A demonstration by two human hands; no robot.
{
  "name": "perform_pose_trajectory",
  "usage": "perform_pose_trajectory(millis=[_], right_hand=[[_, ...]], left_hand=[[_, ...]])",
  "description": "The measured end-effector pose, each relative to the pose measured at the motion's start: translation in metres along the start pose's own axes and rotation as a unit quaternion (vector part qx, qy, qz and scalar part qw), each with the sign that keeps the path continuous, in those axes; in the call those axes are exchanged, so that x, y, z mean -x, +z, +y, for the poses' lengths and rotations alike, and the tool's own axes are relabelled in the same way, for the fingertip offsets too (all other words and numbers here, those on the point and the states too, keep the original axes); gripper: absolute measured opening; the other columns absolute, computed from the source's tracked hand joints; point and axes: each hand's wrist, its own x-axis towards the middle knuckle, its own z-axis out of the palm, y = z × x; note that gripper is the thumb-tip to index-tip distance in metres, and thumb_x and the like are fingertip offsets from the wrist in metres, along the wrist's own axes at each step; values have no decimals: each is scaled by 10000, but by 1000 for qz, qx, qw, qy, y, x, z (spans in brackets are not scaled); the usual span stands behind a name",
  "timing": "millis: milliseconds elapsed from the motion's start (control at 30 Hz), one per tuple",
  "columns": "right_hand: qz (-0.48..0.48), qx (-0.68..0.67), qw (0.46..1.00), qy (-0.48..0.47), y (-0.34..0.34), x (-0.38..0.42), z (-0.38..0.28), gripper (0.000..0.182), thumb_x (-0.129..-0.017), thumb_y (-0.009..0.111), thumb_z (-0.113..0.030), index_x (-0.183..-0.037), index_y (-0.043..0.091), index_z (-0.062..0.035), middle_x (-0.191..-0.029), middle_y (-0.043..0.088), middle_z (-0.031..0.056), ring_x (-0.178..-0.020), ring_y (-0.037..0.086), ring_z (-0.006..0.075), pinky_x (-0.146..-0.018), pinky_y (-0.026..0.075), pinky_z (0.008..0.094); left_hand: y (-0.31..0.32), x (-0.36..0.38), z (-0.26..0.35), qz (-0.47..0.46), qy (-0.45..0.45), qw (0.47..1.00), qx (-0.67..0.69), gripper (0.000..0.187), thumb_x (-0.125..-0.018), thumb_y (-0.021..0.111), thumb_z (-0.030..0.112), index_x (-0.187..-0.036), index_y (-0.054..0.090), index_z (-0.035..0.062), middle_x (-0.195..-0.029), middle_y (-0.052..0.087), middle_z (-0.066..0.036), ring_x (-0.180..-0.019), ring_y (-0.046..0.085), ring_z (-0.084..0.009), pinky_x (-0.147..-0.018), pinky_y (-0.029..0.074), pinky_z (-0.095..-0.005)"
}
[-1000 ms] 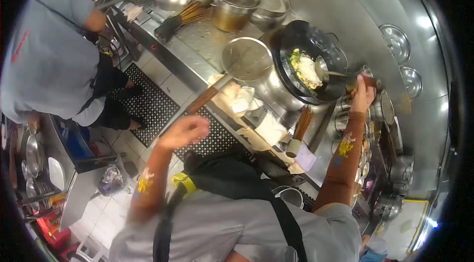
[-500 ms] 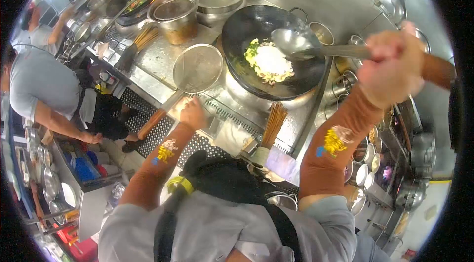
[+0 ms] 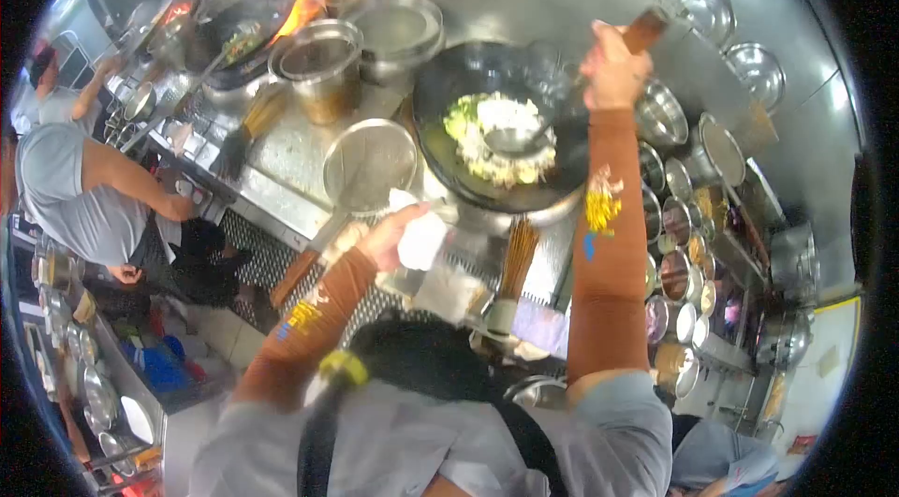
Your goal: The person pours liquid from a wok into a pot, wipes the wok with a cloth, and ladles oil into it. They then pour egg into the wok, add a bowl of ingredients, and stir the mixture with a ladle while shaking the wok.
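My right hand [image 3: 618, 71] grips the wooden handle of a ladle [image 3: 513, 139]. The ladle's bowl rests in the food inside a black wok [image 3: 435, 137]. That food [image 3: 496, 165] looks like white rice or similar, mixed with yellow-green pieces. My left hand [image 3: 391, 237] has its fingers closed on a white cloth [image 3: 423, 240] just below the wok's near rim. Beside that hand lies a round mesh strainer [image 3: 370, 160] with a wooden handle, flat on the steel counter.
A bamboo brush [image 3: 518, 258] stands near the front edge. Metal pots [image 3: 318, 62] sit to the left, beyond them another wok [image 3: 248, 48] with tall flames. A co-worker [image 3: 112, 179] stands at left. Several bowls of ingredients [image 3: 674, 272] line the right side.
My right hand has moved forward and left, bringing the ladle's bowl down onto the food. My left hand has shifted right and now holds the white cloth.
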Motion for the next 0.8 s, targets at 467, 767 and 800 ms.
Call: perform_pose_trajectory(millis=[467, 767, 800], right_hand=[[194, -46, 979, -28, -39, -29, 37, 118, -768, 657, -77, -837, 572, -34, -577, 499, 17, -396, 447, 119, -360, 370, 248], [-36, -9, 989, -144, -7, 20, -96, 165, -819, 670, -147, -899, 660, -4, -627, 512, 30, -541, 519, 117, -468, 410, 266], [-27, -20, 994, -105, 2, 28, -115, 185, -804, 702, -184, -840, 637, -15, -609, 507, 20, -527, 513, 115, -470, 395, 266]], left_hand=[[29, -119, 12, 122, -94, 987, -42, 177, -891, 586, 298, -963, 592, 137, -812, 653, -28, -720, 647, -192, -616, 528, -384], [73, -21, -12, 68, -83, 994, 13, 270, -929, 505, 164, -1169, 549, 48, -1024, 658, -115, -895, 661, -276, -800, 543, -492], [74, -20, -11, 57, -61, 996, 16, 274, -924, 493, 163, -1162, 541, 36, -1017, 650, -125, -895, 657, -277, -784, 548, -501]])
